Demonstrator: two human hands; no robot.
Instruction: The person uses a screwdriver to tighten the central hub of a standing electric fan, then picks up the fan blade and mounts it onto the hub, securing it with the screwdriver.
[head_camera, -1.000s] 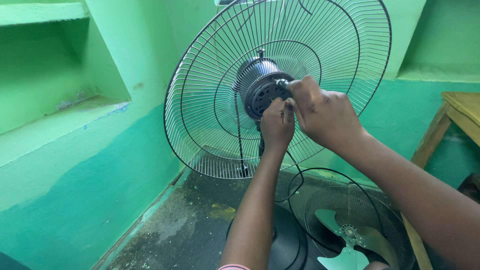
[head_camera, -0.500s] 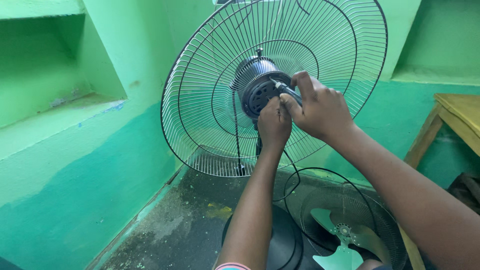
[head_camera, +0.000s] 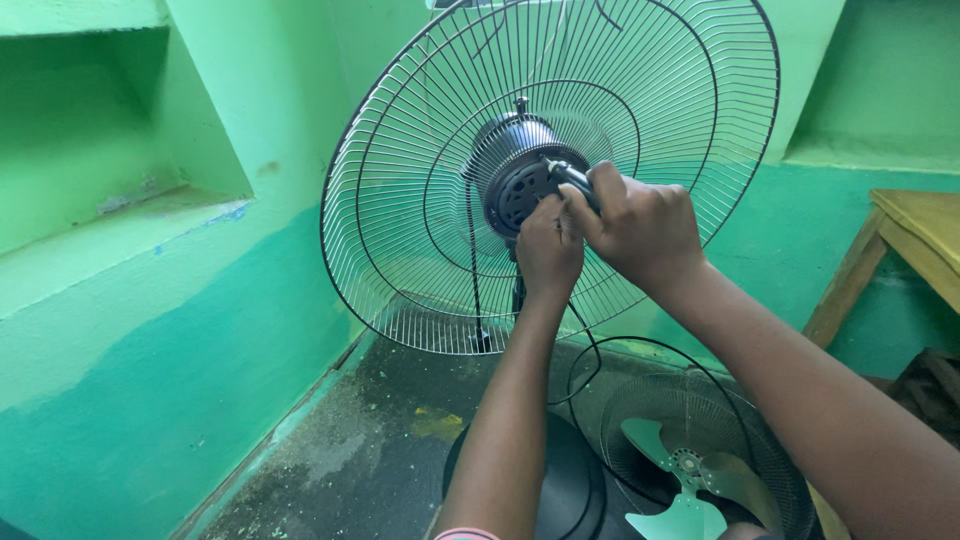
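**Two hands at the hub of a stripped pedestal fan**

The right hand (head_camera: 640, 230) is closed around a dark-handled tool (head_camera: 572, 178), seemingly a screwdriver, though only a short part of it shows past the fingers; its tip points at the black motor housing (head_camera: 520, 175). The left hand (head_camera: 550, 245) sits just below and touching the right, fingers curled up against the face of the motor; whether it pinches anything there cannot be told. The motor sits at the centre of the round wire rear guard (head_camera: 420, 220), which stands upright on its stand, tilted a little back toward the green wall (head_camera: 150, 330). A black cord (head_camera: 590, 360) loops down behind the left forearm. On the dark floor below lie a second wire guard (head_camera: 740, 420) with a pale green fan blade (head_camera: 690, 500) in it, beside the round black base (head_camera: 570, 490). A wooden table (head_camera: 920, 240) stands at the right edge.
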